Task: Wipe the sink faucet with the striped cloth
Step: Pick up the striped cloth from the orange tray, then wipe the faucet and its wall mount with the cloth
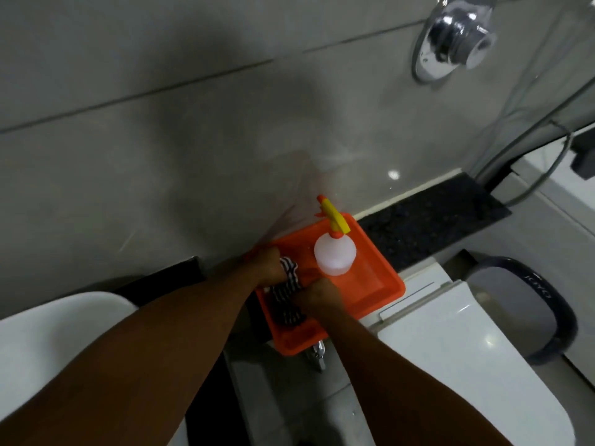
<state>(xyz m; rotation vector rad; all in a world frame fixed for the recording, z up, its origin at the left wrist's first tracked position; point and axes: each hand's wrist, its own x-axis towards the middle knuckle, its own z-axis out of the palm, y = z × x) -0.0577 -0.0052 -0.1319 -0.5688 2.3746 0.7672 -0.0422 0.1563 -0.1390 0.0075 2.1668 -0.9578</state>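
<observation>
Left hand [269,267]: fingers are gripping the striped cloth [287,296].
Right hand [318,296]: fingers are gripping the same cloth.
Orange tray [381,286]: is holding the cloth and a spray bottle [335,252].

Hands: left hand [269,267] and right hand [317,294] both grip the striped cloth [287,296]
Cloth: bunched inside the orange tray [380,286]
Spray bottle [335,252]: apparently upright in the tray
Sink [48,336]: lower left

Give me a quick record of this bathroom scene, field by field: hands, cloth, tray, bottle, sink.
left hand: closed on the cloth's upper end
right hand: gripping the cloth lower down
cloth: striped, bunched, inside the tray
tray: orange, by the wall
bottle: spray type, upright in the tray
sink: white, lower left, apart from the hands
faucet: not in view
</observation>
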